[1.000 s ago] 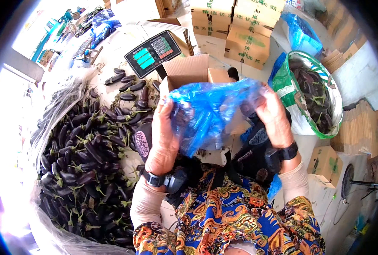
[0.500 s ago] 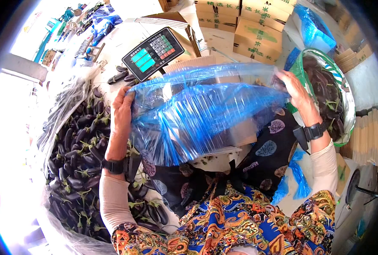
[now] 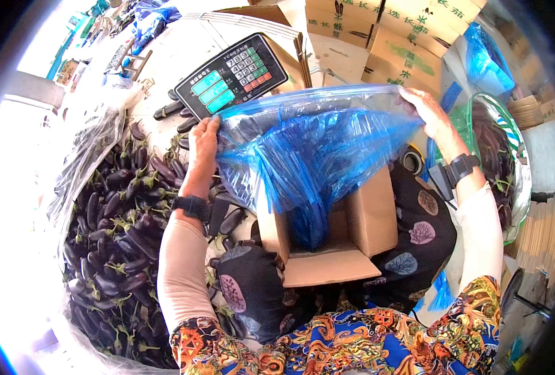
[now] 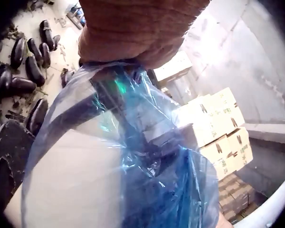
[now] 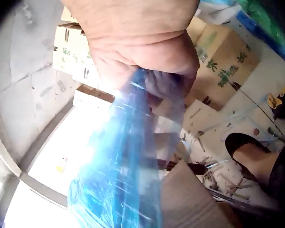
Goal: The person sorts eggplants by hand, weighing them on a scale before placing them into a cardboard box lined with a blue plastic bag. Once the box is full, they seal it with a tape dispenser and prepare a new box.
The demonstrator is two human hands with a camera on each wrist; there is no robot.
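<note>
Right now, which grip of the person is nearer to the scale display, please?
Left. In the head view, the left grip holds the blue bag just below the scale display; the right grip holds the bag's opposite side, farther right.

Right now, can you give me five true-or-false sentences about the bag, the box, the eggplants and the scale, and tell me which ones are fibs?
1. The left hand and the right hand both hold the blue plastic bag. True.

2. The cardboard box is closed. False: it is open, and its front flap is folded outward.

3. The big pile of eggplants lies on the person's left. True.

4. The scale display is dark. False: it is lit up blue-green.

5. The green-and-white sack on the person's right has eggplants inside. True.
</note>
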